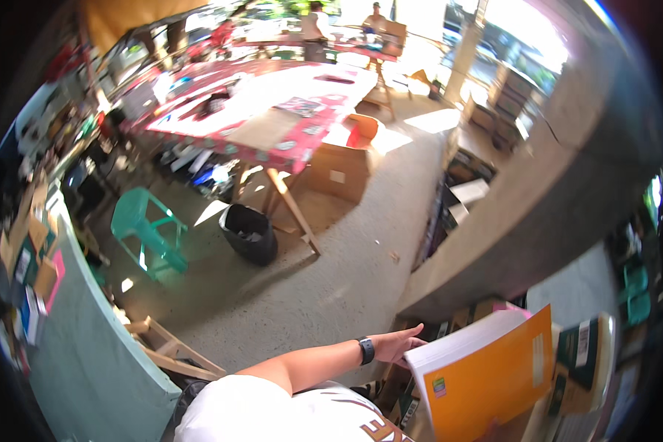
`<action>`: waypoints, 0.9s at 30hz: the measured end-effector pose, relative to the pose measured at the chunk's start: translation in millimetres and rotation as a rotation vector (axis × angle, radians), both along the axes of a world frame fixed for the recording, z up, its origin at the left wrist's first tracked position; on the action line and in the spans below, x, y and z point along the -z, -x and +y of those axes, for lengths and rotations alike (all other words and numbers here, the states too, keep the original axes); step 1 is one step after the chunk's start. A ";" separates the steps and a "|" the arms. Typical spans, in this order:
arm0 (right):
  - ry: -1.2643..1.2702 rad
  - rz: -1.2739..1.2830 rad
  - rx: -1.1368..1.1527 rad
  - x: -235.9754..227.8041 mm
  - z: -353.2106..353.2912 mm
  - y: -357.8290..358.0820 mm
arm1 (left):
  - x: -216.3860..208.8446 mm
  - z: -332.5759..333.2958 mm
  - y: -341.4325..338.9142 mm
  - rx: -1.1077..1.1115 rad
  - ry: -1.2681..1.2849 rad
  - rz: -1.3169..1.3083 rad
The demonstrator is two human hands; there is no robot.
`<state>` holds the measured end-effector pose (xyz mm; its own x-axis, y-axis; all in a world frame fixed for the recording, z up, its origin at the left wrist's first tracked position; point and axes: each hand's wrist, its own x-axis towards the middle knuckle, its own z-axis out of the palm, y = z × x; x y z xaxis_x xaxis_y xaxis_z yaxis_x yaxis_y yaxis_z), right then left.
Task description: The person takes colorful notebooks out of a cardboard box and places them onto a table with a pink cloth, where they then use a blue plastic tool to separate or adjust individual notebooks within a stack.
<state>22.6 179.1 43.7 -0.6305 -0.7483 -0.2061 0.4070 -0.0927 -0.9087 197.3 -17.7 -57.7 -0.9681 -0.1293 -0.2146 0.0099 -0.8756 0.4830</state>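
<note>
Paper (pixel 464 334) in one orange-covered stack (pixel 486 379) touches one left hand (pixel 396 345) wearing one watch (pixel 366 351).

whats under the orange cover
White paper shows along its upper edge, beside the left hand; anything else under the orange cover is hidden.

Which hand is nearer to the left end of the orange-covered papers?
Left. The left hand is beside that end of the orange-covered papers; the right hand cannot be made out.
</note>
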 end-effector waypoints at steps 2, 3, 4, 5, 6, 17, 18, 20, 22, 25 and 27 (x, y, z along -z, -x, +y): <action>0.021 0.017 -0.178 4.6 -30.9 -48.8 | -11.7 -10.8 -67.8 -0.117 0.135 0.118; 0.017 0.027 -0.262 6.7 -45.3 -72.3 | -18.9 -16.5 -103.5 -0.198 0.158 0.197; 0.017 0.035 -0.342 7.6 -60.2 -94.0 | -31.8 -21.6 -141.4 -0.251 0.084 0.205; 0.024 0.050 -0.430 8.4 -75.6 -116.3 | -28.9 -19.1 -176.6 -0.359 0.148 0.132; 0.032 0.065 -0.517 8.2 -90.2 -138.0 | -26.2 -17.4 -210.2 -0.465 0.210 0.057; -0.166 -0.006 -1.211 12.2 -282.8 -398.8 | -32.4 5.1 -482.9 -1.238 -0.031 -0.062; -0.191 -0.007 -1.303 17.7 -298.5 -427.2 | -29.1 3.3 -508.2 -1.256 -0.022 -0.098; -0.177 0.004 -1.349 26.4 -331.0 -481.5 | -18.6 -7.9 -550.0 -1.396 -0.008 -0.214; -0.165 0.032 -1.378 34.8 -368.2 -529.8 | -19.2 -33.3 -589.0 -1.430 0.099 -0.263; -0.159 -0.001 -1.503 35.2 -424.5 -607.8 | -26.5 -66.9 -657.4 -1.552 0.148 -0.582; -0.122 -0.051 -1.621 18.4 -457.4 -660.0 | -48.8 -85.5 -700.0 -1.605 0.126 -0.575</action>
<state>682.7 -278.4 25.4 0.7681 -0.5628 -0.3053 0.0291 0.5070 -0.8614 897.3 -103.2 -8.9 0.3331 -0.8648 -0.3758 0.5888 -0.1206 0.7992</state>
